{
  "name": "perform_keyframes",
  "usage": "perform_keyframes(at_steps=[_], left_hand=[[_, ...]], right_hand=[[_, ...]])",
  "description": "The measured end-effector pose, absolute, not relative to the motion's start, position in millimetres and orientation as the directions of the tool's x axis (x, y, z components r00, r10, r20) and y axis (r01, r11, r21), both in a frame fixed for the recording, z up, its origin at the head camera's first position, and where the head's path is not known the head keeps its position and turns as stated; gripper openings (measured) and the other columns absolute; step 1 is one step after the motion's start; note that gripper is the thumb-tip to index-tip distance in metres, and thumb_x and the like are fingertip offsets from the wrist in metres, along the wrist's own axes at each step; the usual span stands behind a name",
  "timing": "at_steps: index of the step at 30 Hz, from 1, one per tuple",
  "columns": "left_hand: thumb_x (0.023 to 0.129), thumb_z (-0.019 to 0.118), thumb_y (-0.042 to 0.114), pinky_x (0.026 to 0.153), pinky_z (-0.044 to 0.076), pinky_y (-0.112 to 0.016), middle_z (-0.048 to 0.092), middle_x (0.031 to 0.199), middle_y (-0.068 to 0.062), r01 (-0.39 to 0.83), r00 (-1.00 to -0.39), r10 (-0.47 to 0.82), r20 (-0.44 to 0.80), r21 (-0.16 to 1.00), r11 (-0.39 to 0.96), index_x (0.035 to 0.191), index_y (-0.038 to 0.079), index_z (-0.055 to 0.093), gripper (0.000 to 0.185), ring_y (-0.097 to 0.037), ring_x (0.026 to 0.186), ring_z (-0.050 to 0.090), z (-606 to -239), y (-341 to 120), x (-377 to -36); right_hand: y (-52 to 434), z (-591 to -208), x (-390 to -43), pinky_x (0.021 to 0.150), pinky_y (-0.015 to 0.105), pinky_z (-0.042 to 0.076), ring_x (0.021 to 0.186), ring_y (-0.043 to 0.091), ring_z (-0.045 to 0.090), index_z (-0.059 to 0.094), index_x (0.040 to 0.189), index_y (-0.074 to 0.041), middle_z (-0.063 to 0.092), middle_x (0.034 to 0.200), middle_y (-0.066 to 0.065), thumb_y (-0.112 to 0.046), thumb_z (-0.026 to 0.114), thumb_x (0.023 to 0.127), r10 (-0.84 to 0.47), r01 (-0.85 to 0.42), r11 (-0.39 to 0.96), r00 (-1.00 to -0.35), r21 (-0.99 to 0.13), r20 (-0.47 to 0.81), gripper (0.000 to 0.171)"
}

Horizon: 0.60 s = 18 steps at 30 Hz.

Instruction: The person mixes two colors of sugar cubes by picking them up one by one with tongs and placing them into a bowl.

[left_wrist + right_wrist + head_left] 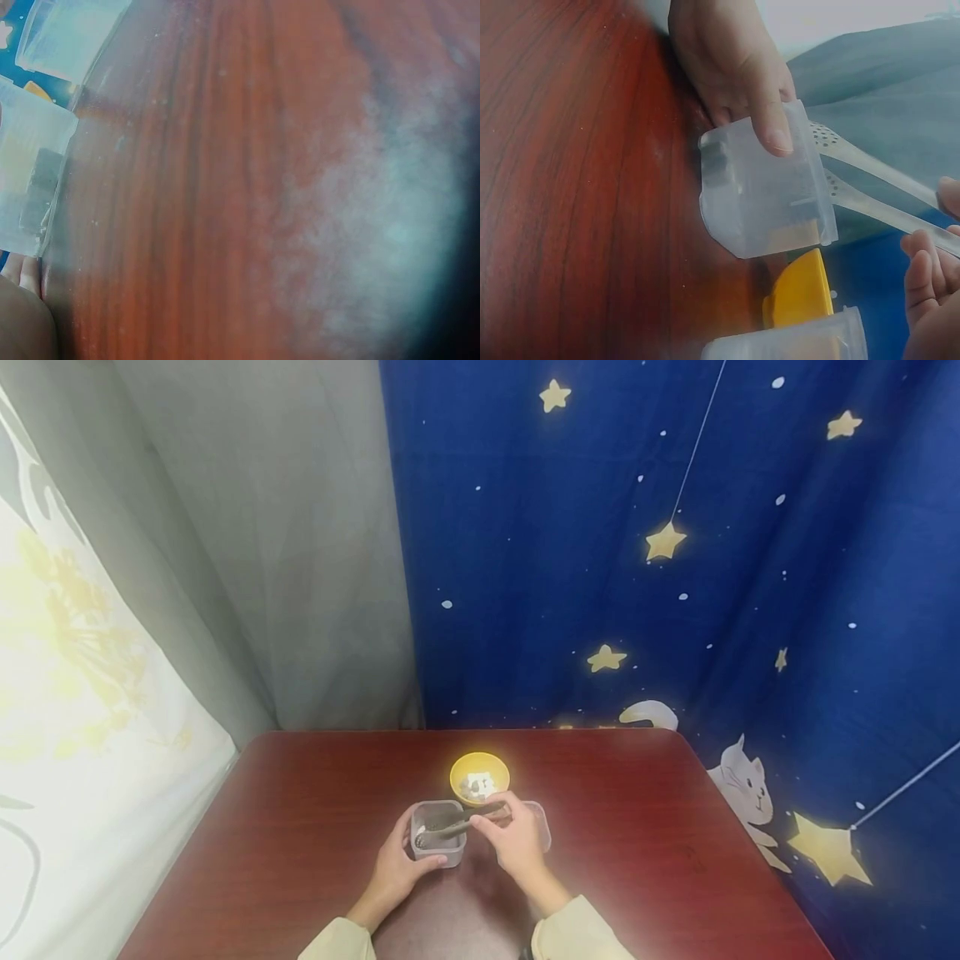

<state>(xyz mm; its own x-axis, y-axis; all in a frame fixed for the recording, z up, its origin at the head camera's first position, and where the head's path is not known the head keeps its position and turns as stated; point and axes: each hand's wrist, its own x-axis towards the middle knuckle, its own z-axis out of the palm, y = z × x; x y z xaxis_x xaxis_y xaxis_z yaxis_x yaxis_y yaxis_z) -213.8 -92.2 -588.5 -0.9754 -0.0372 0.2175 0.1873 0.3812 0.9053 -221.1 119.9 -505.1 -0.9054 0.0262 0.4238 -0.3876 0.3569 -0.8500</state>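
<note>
My left hand grips a translucent plastic container by its side, thumb along the near wall; in the right wrist view that thumb presses on the wall. My right hand holds metal tongs between thumb and fingers. Over the container's opening, the perforated tong heads stand apart at its rim. A small white piece shows near the tong ends in the head view. Just beyond the hands stands a yellow bowl with several white pieces in it.
Partly behind my right hand, a second translucent container stands on the dark red table. The bowl's yellow side shows between both containers in the right wrist view. A grey curtain and a blue starry curtain hang behind the table.
</note>
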Motion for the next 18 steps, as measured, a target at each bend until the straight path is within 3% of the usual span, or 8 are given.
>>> perform_keyframes(at_steps=[7, 18], left_hand=[[0.061, 0.092, 0.032, 0.102, 0.043, -0.045, 0.052, 0.139, -0.013, 0.136, -0.986, -0.035, 0.16, 0.919, 0.37, 0.148, 0.013, 0.037, 0.104, -0.03, 0.119, 0.056, -586.1, -93.8, -214.4], [0.062, 0.092, 0.031, 0.097, 0.046, -0.047, 0.057, 0.133, -0.011, 0.171, -0.979, -0.039, 0.2, 0.912, 0.374, 0.147, 0.012, 0.039, 0.102, -0.028, 0.113, 0.06, -587.1, -94.5, -216.6]], right_hand=[[114.7, -512.1, -224.2, 0.057, 0.025, 0.054, 0.062, 0.008, 0.063, 0.067, 0.096, -0.007, 0.068, 0.071, -0.001, -0.015, 0.083, 0.076, -0.045, -0.386, 0.359, -0.917, -0.85, 0.397, 0.027], [110.1, -509.9, -227.7, 0.056, 0.024, 0.053, 0.062, 0.007, 0.062, 0.068, 0.097, -0.009, 0.069, 0.072, -0.005, -0.018, 0.083, 0.076, -0.003, -0.351, 0.433, -0.922, -0.83, 0.388, 0.028]])
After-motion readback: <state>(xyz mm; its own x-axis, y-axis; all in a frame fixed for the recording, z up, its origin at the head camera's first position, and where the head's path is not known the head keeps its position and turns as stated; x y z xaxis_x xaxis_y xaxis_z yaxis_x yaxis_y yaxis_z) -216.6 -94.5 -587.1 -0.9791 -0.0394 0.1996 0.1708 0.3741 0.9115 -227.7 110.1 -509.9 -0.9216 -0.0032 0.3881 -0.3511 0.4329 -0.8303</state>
